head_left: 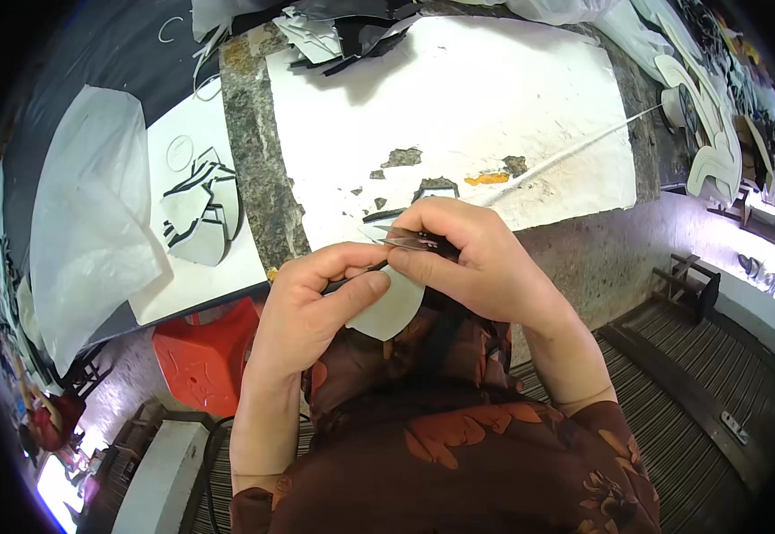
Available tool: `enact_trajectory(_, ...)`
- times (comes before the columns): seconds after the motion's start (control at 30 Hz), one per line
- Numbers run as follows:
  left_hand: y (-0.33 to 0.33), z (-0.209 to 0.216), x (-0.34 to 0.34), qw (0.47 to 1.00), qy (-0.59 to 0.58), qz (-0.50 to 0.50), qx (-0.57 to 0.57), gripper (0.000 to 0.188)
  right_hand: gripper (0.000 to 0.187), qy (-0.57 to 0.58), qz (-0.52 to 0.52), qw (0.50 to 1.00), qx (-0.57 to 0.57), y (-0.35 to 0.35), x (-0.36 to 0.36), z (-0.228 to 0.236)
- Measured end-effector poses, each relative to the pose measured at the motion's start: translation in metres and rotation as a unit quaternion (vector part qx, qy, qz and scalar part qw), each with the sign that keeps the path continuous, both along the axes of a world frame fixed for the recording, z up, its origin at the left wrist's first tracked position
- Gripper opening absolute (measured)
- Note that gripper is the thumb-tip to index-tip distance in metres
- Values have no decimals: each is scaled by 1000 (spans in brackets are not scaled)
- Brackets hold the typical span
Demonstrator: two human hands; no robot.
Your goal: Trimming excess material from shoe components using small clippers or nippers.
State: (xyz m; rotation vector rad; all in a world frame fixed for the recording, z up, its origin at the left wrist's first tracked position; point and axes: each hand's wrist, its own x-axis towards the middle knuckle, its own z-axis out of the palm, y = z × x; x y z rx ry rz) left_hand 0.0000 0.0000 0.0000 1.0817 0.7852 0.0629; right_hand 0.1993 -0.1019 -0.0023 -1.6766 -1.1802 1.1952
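Note:
My left hand (303,298) is closed on a pale grey-green cut piece (387,311) with a rounded, pointed lower end and a dark edge. Its thumb presses the piece's face. Between the thumb and fingers of my right hand (472,258) are small metal thread snips (402,238), their blades pointing left over the piece's upper edge. The two hands meet in front of my body, at the table's near edge. Fingers hide part of the piece and the snips' handles. Just beyond the hands, another dark-edged pale piece shows in part.
A worn white board (458,89) lies on the stone-patterned table. Similar dark-edged pieces (200,222) sit at left beside a plastic bag (93,205); another pile (343,36) is at the back. A white cord (574,149) crosses the board's right side. Below left stands a red stool (205,360).

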Motion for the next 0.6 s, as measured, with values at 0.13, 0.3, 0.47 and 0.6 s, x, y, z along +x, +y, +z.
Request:
enact_trajectory(0.13, -1, -4, -4, 1000, 2, 13, -17, 22, 21, 35, -16, 999, 7, 1, -5, -4)
enact_trajectory(0.3, 4, 2, -5, 1000, -11, 11, -27, 22, 14, 106, -42, 990, -78, 3, 3, 2)
enact_trajectory(0.47, 2, -1, -4, 999, -40, 28, 7, 26, 9, 201, -4, 976, -88, 2, 4, 9)
enact_trajectory(0.6, 1, 6, 2, 998, -26, 46, -18, 28, 6, 197, -10, 977, -86, 2, 4, 7)
